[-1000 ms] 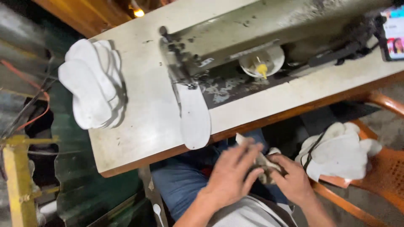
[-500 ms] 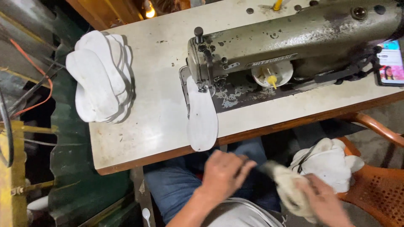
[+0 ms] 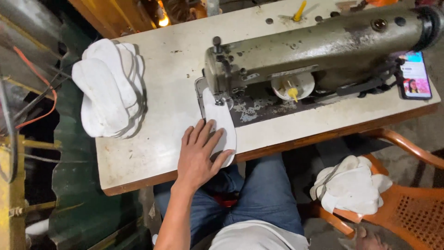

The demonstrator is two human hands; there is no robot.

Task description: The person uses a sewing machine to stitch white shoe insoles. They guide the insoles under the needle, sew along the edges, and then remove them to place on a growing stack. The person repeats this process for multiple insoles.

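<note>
A white shoe insole (image 3: 221,119) lies on the sewing table with its far end under the presser foot of a grey-green industrial sewing machine (image 3: 323,51). My left hand (image 3: 200,155) lies flat on the insole's near end at the table's front edge, fingers spread, gripping nothing. Only a sliver of my right hand (image 3: 367,237) shows at the bottom edge, below a pile of white insoles (image 3: 350,189) on an orange plastic chair (image 3: 411,208). Its fingers cannot be made out.
A stack of white insoles (image 3: 108,88) sits at the table's left end. A lit phone (image 3: 415,76) lies at the right end beside the machine. A white bobbin disc with a yellow peg (image 3: 292,85) sits under the machine arm. Green sheeting and metal frames stand to the left.
My left hand has risen from my lap onto the insole on the table. My right hand has dropped the white pieces onto the chair pile and sunk to the frame's bottom edge.
</note>
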